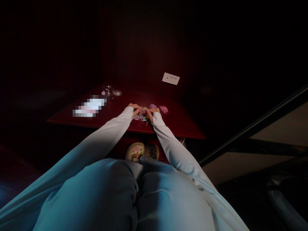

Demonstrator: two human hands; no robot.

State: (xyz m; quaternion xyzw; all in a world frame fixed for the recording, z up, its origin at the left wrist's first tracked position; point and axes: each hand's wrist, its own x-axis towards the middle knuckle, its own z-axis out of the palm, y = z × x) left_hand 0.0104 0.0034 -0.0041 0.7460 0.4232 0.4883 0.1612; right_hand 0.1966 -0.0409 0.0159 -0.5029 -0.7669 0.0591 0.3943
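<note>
Both my hands meet over a dark red desk (113, 118), fingers bent in and pinched. Between the fingertips of my left hand (134, 108) and my right hand (153, 111) is a small multicoloured piece (143, 109), too small to name. Just below the hands lie several pastel ring-like loops (140, 118), partly covered by my fingers. A purple bunch of thin strands (153, 106) lies beyond my right hand. To its right is a pink bunch of thin strands (164, 109).
A clear jar (109, 91) and a round lid (117, 93) stand at the back left. Nearer the left edge lies a bright blurred-out object (90, 107). A white socket plate (171, 78) is on the back wall. Cream clogs (135, 150) show below the desk.
</note>
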